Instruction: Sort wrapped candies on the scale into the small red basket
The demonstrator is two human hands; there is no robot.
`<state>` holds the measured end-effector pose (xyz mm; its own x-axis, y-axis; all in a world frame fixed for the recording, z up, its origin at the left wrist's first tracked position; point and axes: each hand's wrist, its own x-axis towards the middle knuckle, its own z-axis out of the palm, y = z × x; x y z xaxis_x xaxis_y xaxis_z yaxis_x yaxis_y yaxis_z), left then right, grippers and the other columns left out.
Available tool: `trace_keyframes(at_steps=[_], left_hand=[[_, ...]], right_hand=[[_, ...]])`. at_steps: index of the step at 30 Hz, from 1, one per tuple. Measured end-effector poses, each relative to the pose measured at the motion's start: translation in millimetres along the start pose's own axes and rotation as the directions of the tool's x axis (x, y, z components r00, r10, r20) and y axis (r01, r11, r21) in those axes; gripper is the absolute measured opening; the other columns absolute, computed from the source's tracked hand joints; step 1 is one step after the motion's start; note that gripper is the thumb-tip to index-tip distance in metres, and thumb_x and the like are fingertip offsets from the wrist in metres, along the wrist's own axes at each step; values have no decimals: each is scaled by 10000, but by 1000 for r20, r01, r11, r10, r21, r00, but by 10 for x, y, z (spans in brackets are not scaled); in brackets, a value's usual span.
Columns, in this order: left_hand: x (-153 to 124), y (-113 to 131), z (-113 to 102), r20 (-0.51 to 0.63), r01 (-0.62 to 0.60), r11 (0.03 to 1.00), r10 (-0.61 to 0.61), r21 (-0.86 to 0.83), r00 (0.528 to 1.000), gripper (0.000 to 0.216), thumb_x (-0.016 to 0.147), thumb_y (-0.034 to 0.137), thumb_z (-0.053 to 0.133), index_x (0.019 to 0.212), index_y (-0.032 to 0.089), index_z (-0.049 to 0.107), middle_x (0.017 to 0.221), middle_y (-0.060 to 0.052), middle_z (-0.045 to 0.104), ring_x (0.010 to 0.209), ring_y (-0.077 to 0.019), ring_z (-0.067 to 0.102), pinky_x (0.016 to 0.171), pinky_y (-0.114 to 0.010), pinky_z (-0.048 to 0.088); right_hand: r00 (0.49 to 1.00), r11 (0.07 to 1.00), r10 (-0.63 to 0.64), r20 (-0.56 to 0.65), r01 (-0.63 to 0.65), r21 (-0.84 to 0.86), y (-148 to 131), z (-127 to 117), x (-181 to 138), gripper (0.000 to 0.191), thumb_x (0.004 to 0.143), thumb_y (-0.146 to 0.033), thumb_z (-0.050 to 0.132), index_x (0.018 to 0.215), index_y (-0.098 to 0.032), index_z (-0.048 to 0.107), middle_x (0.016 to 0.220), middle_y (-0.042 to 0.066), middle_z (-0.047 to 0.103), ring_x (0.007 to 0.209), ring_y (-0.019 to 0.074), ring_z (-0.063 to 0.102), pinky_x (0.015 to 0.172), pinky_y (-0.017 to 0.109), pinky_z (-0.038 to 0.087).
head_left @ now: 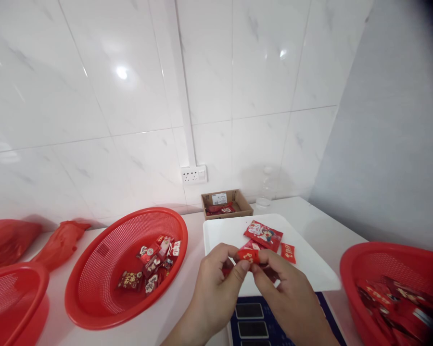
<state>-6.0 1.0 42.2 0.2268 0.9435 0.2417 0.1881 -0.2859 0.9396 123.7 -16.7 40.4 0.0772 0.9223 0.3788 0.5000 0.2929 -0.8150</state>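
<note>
Between the fingertips of my left hand (218, 281) and my right hand (283, 283) is a small red candy packet (248, 256) with gold characters. Both hands are closed on it, thumbs toward me, just above the white pan (310, 269) of a weighing scale. Behind my fingers on the pan lies a larger red and pink packet (265, 234) with a cartoon figure, partly over a pink one. Right of it lies a small red packet (288, 253) with gold characters. The scale's dark blue panel (250, 317) is partly hidden under my right hand.
A red mesh basket (79, 293) with several packets stands to the left, another red basket (350, 254) with packets to the right. At far left are a third basket (39, 274) and red plastic bags (59, 245). An open cardboard box (245, 207) and clear bottle (264, 190) stand by the wall.
</note>
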Motion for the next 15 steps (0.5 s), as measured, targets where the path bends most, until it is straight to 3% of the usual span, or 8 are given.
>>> trace_keyframes(at_steps=[7, 12, 15], left_hand=[[-8, -2, 3, 51, -26, 1000, 25, 10, 998, 213, 845, 351, 495, 751, 160, 512, 668, 13, 516, 592, -96, 445, 530, -203, 356], [7, -22, -1, 49, -16, 993, 21, -113, 999, 278, 864, 398, 451, 714, 165, 469, 583, 46, 431, 509, -76, 404, 474, -189, 343], [27, -21, 0, 18, 15, 987, -12, -158, 1000, 233, 859, 383, 461, 768, 170, 478, 607, 45, 429, 517, -77, 403, 480, -190, 350]], right_hand=[[1000, 1000, -22, -5, 22, -12, 25, 32, -6, 200, 786, -293, 441, 653, -213, 566, 600, -16, 612, 544, 140, 539, 475, 222, 409], [996, 993, 27, 88, -37, 109, 25, 33, -21, 242, 818, -377, 443, 783, -208, 612, 713, 6, 653, 643, 157, 582, 527, 234, 446], [995, 985, 67, 79, -79, 152, 93, -10, 14, 269, 814, -417, 451, 836, -203, 613, 753, 16, 666, 658, 164, 600, 586, 254, 477]])
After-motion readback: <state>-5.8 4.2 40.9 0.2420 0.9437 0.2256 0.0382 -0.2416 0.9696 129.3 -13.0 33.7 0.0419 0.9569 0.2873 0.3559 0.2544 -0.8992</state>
